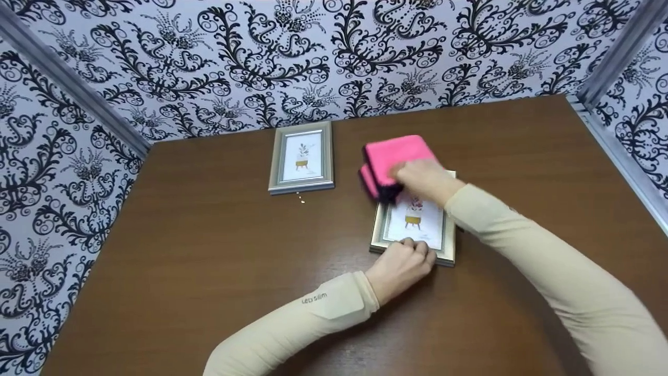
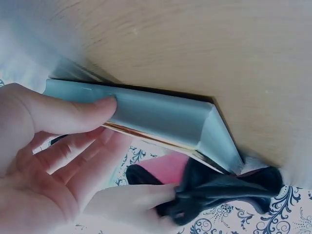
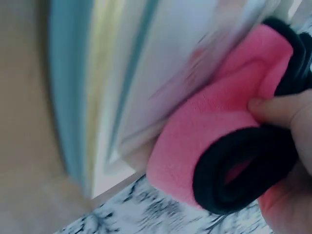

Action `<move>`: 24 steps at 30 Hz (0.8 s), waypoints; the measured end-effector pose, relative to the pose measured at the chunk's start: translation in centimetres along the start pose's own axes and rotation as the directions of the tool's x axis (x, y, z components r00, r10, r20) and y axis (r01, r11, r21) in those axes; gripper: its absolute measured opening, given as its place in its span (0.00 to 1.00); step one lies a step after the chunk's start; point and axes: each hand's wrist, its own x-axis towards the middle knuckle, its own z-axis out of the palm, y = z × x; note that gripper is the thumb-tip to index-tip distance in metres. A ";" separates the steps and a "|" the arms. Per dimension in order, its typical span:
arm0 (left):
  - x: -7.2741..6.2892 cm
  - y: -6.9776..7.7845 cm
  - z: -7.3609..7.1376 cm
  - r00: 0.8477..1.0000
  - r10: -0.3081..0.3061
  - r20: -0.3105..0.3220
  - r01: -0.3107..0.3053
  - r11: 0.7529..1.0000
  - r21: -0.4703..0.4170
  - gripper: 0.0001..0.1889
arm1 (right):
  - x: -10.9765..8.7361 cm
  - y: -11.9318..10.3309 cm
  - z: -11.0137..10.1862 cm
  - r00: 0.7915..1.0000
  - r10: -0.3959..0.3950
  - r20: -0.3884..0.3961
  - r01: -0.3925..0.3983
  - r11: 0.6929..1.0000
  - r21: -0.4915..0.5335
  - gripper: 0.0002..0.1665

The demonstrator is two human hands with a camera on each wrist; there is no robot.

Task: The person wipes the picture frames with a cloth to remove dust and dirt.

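A picture frame [image 1: 413, 230] with a pale gold and silver border lies on the table, showing a print of a plant in a yellow pot on legs. My left hand [image 1: 402, 263] grips its near edge; in the left wrist view the thumb presses the outer side of the frame [image 2: 156, 117], fingers over the other side. My right hand [image 1: 424, 180] holds a folded pink cloth [image 1: 399, 154] with black edging over the far end of the frame, hiding that part. The right wrist view shows the thumb on the cloth [image 3: 204, 117], which lies against the picture surface.
A second, similar picture frame [image 1: 302, 180] lies to the left near the back edge of the brown table [image 1: 209, 235]. Some tiny pale specks [image 1: 301, 199] sit just below it. Walls with black scroll patterns [image 1: 313, 57] stand behind and at both sides.
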 end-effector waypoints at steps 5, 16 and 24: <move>-0.1 0.0 0.0 1.000 0.009 0.012 -0.009 1.000 -0.010 0.06 | 1.8 1.7 -1.7 0.979 -0.009 -0.205 -0.037 0.976 -0.217 0.08; 0.0 0.0 0.0 0.999 0.013 -0.033 -0.012 1.000 0.015 0.11 | 3.3 1.3 0.4 0.986 -0.160 -0.042 0.149 0.969 -0.195 0.09; 0.0 -0.1 0.1 1.000 -0.002 -0.027 0.002 1.000 0.010 0.11 | 2.5 -2.9 0.0 0.934 -0.254 0.251 0.291 0.949 -0.123 0.08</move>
